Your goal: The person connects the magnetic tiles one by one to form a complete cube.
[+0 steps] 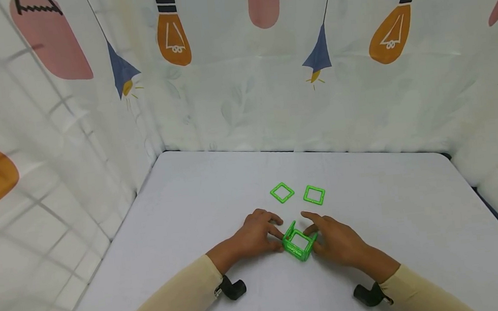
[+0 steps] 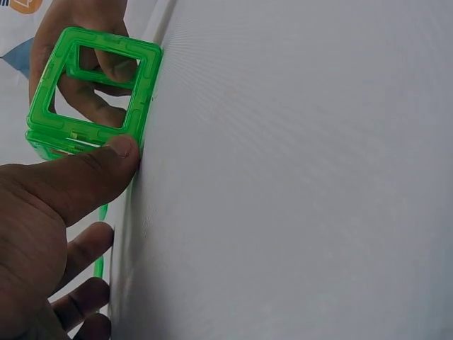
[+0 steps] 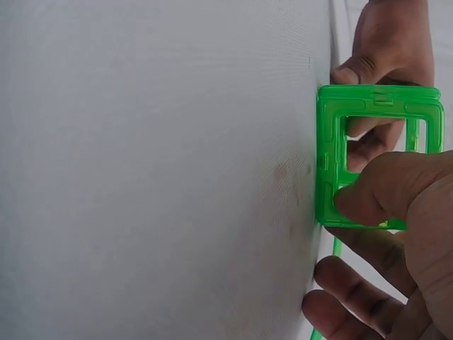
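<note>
A partly built cube of green see-through magnetic tiles (image 1: 299,255) stands on the white table, with a square frame as its base and upright tiles around it. My left hand (image 1: 256,236) grips its left side. In the left wrist view, the thumb (image 2: 106,170) presses at a lower corner of the tile. My right hand (image 1: 338,241) holds the right side, its thumb (image 3: 368,195) lying on a tile face in the right wrist view. The right index finger stretches out above the cube in the head view. Some fingertips are hidden behind the tiles.
Two loose green square tiles lie flat beyond the hands, the left one (image 1: 277,197) turned like a diamond, the right one (image 1: 313,202) slightly tilted. White table cloth (image 1: 207,188) surrounds them. A printed curtain (image 1: 235,102) hangs behind the far edge and at the sides.
</note>
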{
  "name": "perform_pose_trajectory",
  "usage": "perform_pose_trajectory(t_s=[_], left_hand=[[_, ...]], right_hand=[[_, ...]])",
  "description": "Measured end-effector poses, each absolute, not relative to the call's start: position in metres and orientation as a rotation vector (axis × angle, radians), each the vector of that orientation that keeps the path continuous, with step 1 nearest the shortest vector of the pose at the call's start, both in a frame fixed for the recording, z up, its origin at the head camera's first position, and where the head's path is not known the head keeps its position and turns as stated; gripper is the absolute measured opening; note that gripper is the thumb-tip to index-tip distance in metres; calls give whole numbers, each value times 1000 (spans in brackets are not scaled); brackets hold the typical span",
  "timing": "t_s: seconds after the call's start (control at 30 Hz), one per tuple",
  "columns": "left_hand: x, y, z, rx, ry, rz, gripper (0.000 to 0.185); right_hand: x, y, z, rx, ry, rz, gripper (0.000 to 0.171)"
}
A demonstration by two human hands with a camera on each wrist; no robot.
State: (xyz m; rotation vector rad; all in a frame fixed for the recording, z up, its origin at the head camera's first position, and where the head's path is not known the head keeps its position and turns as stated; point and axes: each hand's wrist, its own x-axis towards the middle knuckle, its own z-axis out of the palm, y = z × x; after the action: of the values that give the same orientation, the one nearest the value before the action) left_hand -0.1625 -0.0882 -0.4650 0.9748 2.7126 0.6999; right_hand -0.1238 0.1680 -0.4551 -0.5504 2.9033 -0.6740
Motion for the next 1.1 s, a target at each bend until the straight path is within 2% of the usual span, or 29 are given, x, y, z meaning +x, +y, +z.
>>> perform_pose_trajectory(t_s=[0.43, 0.67, 1.1], left_hand=[[-165, -87, -462, 970, 2717, 710, 25], [-165, -87, -462, 978, 2722, 716, 24], [-165, -86, -462, 943, 2725, 704, 23]], right_hand=[[-129, 183, -456, -547, 2924, -661, 77], [-147, 199, -460, -526, 3017, -652, 70], [-178, 218, -454, -393, 3038, -725, 71]])
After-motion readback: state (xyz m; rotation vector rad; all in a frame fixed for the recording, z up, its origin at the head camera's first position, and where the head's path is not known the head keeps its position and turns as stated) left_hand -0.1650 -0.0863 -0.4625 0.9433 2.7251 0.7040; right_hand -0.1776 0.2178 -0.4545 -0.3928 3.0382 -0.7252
